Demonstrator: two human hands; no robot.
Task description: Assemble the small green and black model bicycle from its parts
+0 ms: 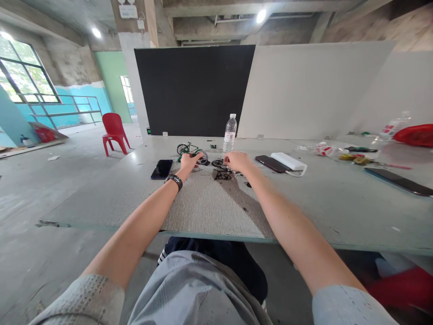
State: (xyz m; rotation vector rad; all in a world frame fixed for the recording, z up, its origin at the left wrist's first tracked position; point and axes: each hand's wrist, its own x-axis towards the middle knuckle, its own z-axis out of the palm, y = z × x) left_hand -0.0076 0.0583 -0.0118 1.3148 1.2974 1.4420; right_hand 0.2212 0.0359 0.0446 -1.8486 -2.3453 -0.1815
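A small green model bicycle with black wheels stands upright on the table. My left hand, wearing a dark wristwatch, is closed at its right wheel; the fingers partly cover the lower frame. To the right, my right hand reaches down with its fingertips pinched together among black model parts. A loose black wheel lies just left of those fingertips, and a thin black frame piece lies below them. Whatever the pinched fingers hold is too small to make out.
A water bottle stands behind my hands. One phone lies left; another dark phone and a white power bank lie right. Farther right are plastic packaging, yellow items and a dark phone. A black panel rises behind.
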